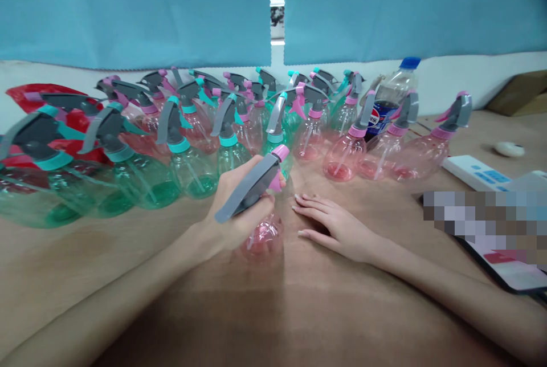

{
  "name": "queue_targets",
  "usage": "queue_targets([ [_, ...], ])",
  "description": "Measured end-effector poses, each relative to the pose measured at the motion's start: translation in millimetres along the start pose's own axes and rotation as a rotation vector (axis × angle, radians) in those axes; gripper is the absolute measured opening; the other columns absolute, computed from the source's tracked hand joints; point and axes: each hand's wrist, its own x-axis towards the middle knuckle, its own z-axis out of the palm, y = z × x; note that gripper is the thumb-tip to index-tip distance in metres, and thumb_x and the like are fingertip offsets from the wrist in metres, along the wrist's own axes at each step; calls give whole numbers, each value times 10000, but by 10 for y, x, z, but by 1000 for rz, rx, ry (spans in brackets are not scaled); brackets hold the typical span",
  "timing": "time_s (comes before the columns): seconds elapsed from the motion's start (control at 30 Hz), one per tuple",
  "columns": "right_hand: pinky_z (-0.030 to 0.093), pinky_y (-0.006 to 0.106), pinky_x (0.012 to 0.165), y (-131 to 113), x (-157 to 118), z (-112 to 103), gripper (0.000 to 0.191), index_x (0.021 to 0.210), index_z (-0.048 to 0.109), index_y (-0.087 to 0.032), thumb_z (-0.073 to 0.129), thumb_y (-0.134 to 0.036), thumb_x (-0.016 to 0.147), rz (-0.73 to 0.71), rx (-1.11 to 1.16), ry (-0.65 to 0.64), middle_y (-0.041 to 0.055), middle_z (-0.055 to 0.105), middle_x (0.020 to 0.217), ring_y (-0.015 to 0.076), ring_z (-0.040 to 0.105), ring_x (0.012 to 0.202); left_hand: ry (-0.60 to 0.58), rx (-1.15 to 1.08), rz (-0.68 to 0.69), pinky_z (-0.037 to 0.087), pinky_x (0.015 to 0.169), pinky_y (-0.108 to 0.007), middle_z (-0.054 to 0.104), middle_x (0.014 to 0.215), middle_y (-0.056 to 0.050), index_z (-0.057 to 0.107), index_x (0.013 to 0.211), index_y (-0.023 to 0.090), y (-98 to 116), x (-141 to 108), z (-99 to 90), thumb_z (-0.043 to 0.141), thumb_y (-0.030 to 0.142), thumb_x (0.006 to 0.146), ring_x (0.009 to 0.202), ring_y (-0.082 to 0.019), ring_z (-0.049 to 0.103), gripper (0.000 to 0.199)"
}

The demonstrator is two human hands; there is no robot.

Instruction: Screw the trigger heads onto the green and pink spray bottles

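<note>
My left hand is wrapped round the neck of a pink spray bottle with a grey head and a pink nozzle, upright on the table. Its fingers partly hide the trigger and collar. To the right, my right hand lies palm down on the wooden table, fingers stretched out and holding nothing. Just beyond the held bottle stands a green spray bottle with a turquoise collar. More green spray bottles line up to the left, and pink spray bottles stand to the right.
Further spray bottles crowd the back by the white wall. A cola bottle with a blue cap stands behind the pink ones. On the right are a white power strip, a phone or tablet and a white mouse-like object. Red plastic lies far left.
</note>
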Motion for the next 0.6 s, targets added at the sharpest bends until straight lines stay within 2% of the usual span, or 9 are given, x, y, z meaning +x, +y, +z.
queue_targets([
  [0.2, 325, 498, 1136, -4, 0, 0, 524, 1358, 526, -175, 489, -489, 941, 6, -2, 0, 122, 504, 1437, 270, 406, 1369, 11, -35, 7, 349, 571, -267, 464, 672, 44, 476, 758, 196, -22, -11, 13, 455, 112, 694, 575, -112, 420, 108],
  [0.37, 330, 509, 1132, -2, -1, 2, 513, 1365, 523, -204, 500, -485, 936, 5, 9, 12, 108, 515, 1430, 272, 416, 1362, 10, -86, 20, 374, 593, -256, 499, 709, 32, 475, 748, 195, 6, -4, 10, 456, 97, 699, 609, -112, 454, 111],
  [0.5, 332, 508, 1132, -8, -1, 0, 518, 1363, 525, -189, 496, -484, 938, 6, 6, 11, 116, 512, 1431, 273, 417, 1362, 11, -77, -13, 337, 548, -255, 428, 639, 55, 493, 761, 195, 17, -2, 12, 457, 101, 694, 544, -105, 374, 121],
  [0.6, 334, 508, 1130, -13, -1, -2, 522, 1364, 522, -184, 498, -483, 937, 4, 2, 15, 120, 517, 1425, 273, 418, 1361, 4, -48, -66, 326, 541, -262, 415, 643, 59, 571, 906, 181, 17, -11, 30, 448, 107, 702, 527, -107, 341, 250],
])
